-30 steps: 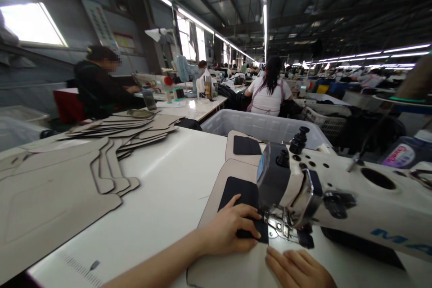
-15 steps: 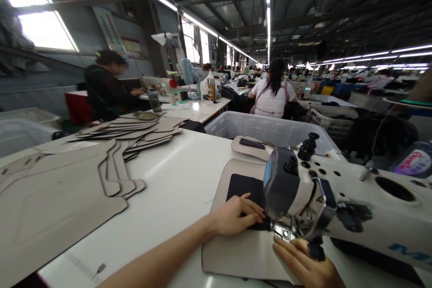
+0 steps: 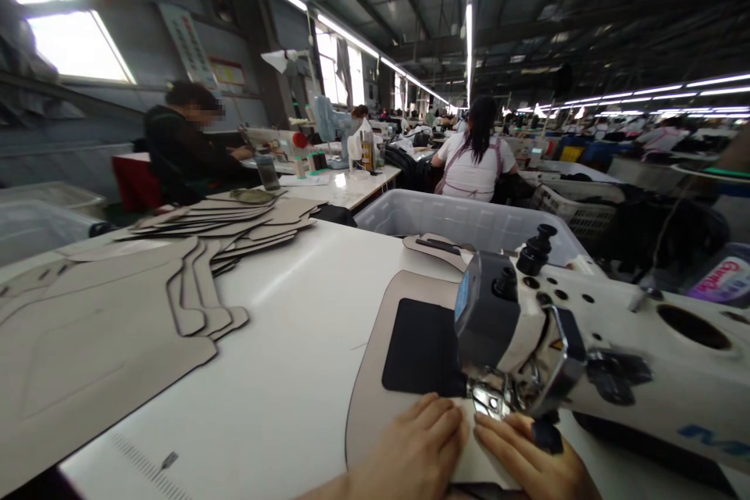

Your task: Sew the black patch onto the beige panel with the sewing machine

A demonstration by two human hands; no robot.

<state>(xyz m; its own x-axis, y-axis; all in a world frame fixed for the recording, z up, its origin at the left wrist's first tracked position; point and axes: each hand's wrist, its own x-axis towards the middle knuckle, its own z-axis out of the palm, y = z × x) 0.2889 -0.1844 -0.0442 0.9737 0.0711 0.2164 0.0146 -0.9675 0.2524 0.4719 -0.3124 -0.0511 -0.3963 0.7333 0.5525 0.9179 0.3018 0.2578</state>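
A beige panel (image 3: 375, 375) with a dark rectangular patch (image 3: 419, 348) lies under the head of a white sewing machine (image 3: 527, 328). My left hand (image 3: 413, 453) rests flat on the beige panel just below the patch, fingers stretched toward the presser foot (image 3: 489, 402). My right hand (image 3: 527, 461) lies flat beside it, fingers on the panel right under the machine head. Neither hand grips anything.
Stacks of beige cut panels (image 3: 117, 312) cover the left of the white table (image 3: 281, 375). A translucent bin (image 3: 457, 223) holding another panel stands behind the machine. Other people sit at workstations farther back, one in black (image 3: 181, 148), one in white (image 3: 474, 156).
My left hand has slid off the dark patch toward me onto the beige part. The panel has fed away under the machine head, and more of the patch shows.
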